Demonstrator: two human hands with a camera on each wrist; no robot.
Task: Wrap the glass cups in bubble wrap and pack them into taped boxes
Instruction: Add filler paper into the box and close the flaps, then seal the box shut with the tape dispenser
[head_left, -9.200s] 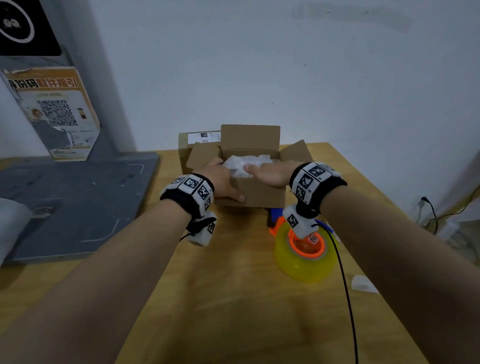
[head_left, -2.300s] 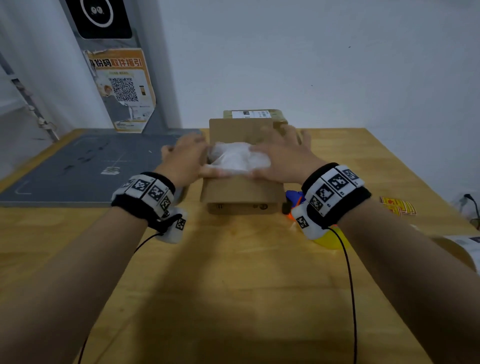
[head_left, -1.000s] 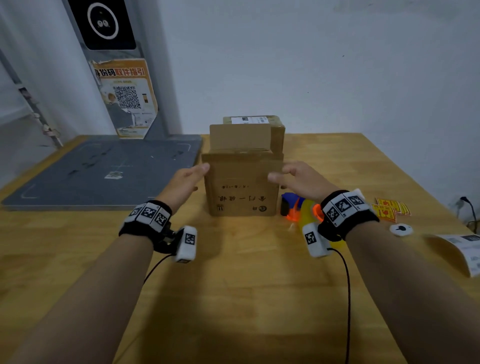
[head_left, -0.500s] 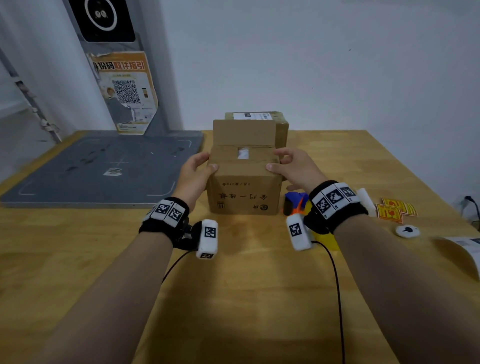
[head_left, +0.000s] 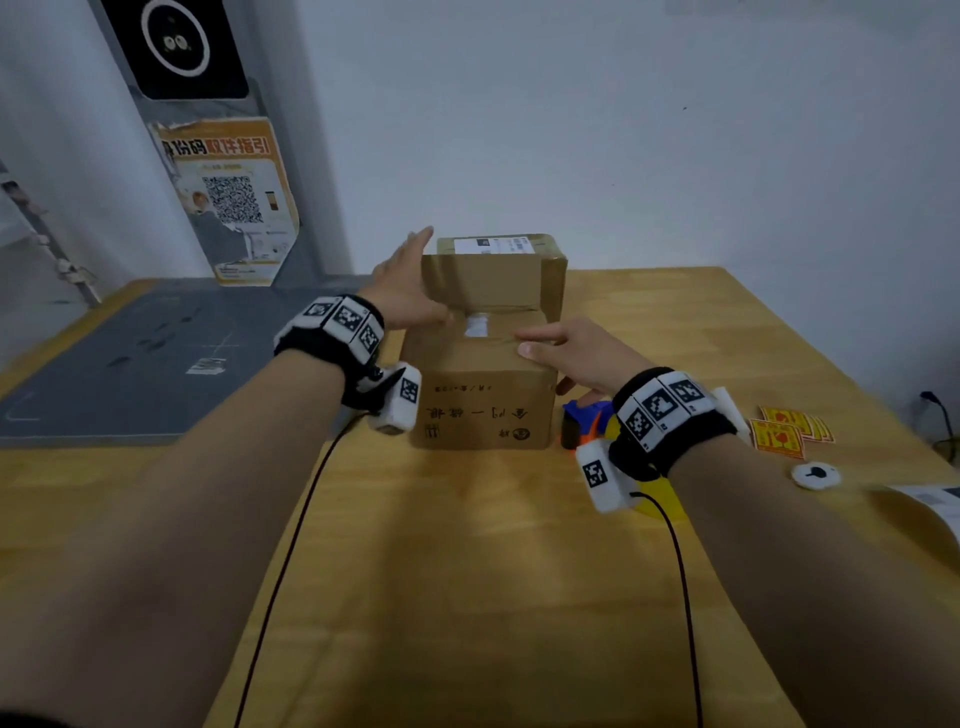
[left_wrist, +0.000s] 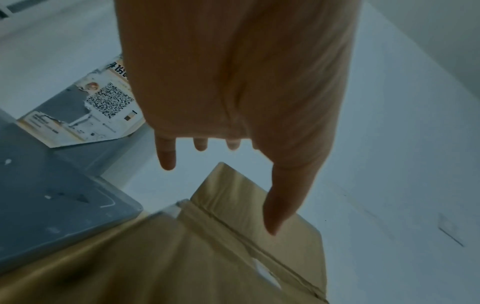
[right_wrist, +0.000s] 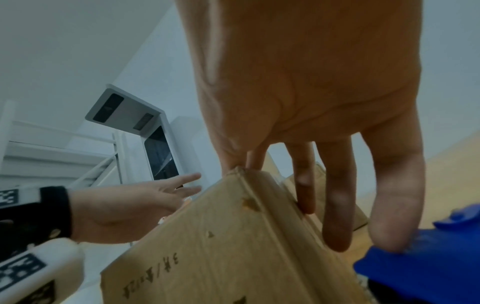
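**One flap still up, box untaped**

Right hand (head_left: 574, 347) rests with fingers straight on the near flap of the box (head_left: 480, 395), mid-surface. Left hand (head_left: 408, 288), fingers wide and holding nothing, reaches for the upright rear flap (head_left: 480, 283). Wrap (head_left: 475, 326) shows through the gap.

Risk: easing the right hand's pressure lets the near flap spring up; bulging wrap may keep the flaps from meeting. Second box (head_left: 519, 247) sits behind.

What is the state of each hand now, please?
Left hand: open, fingers straight, reaching to the rear flap.
Right hand: open, fingers resting on the cardboard box.
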